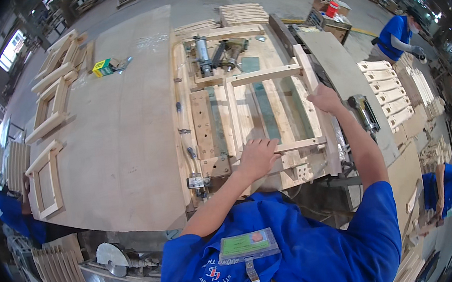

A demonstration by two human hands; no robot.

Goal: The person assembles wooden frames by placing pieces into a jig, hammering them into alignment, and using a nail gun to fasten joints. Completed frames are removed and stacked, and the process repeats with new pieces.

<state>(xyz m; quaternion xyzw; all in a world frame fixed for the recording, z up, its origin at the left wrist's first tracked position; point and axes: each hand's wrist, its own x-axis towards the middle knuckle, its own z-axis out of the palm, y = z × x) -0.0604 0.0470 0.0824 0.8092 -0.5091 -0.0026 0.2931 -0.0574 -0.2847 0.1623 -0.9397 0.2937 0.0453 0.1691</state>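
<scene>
A pale wooden frame (265, 75) of joined rails lies on a slatted wooden jig (201, 119) in front of me. My left hand (260, 158) is closed over the frame's near rail, close to its near left corner. Its fingers curl over the wood, and the fingertips are partly hidden. My right hand (325, 99) grips the long right-hand rail (307, 74) about midway, with the thumb on top. That rail reaches past the frame's far corner. Power tools (233, 52) and a silver cylinder-bodied tool (203, 52) rest at the jig's far end.
A nail gun (363, 113) lies right of my right forearm. Finished frames (48, 181) line the left edge of a broad board (121, 135), near a small green-yellow box (102, 68). Stacked slats (244, 13) stand beyond. Co-workers in blue (391, 38) are at both sides.
</scene>
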